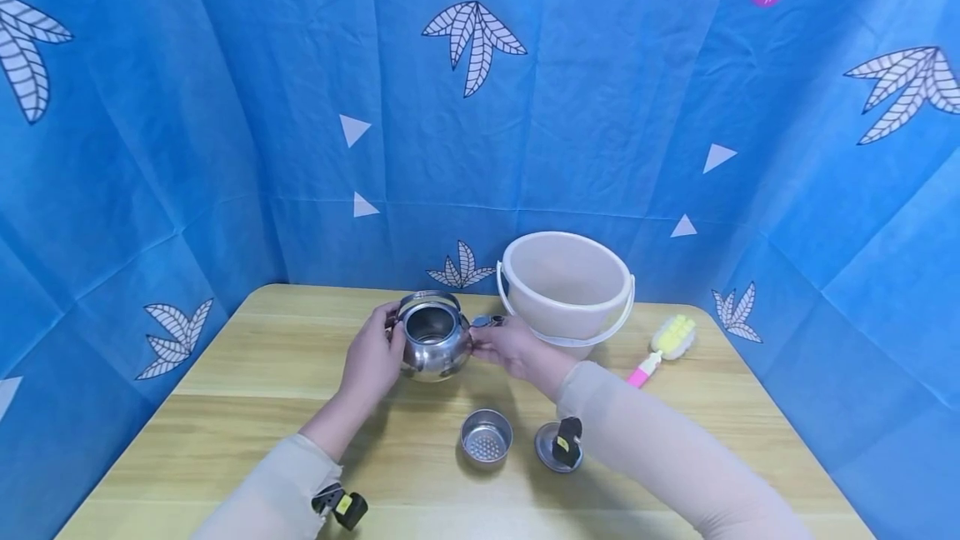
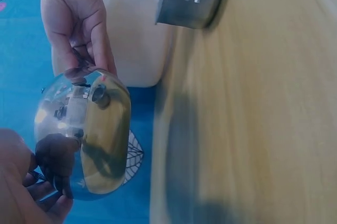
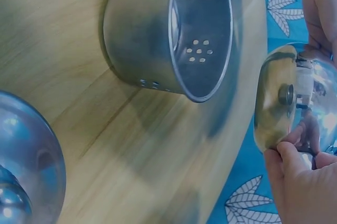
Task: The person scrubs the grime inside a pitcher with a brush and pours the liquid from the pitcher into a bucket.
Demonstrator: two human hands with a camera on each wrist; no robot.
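Observation:
A shiny round steel teapot (image 1: 435, 359) is held up off the table between both hands, its mouth uncovered and its hoop handle at the far side. My left hand (image 1: 375, 354) grips its left side, thumb near the rim. On the other side my right hand (image 1: 516, 346) pinches the teapot near its spout, which the fingers mostly hide. Nearer to me stands a perforated steel infuser basket (image 3: 139, 40) with its opening up. The round steel lid (image 1: 549, 455) lies right of the basket, partly covered by the right wrist's camera in the head view.
A white bucket (image 1: 566, 319) with its handle hanging down stands at the back, just behind the right hand. To its right lies a sponge brush (image 1: 673, 337) with a pink and white handle. Blue patterned curtains (image 1: 480, 148) hang around the wooden table (image 1: 285, 407).

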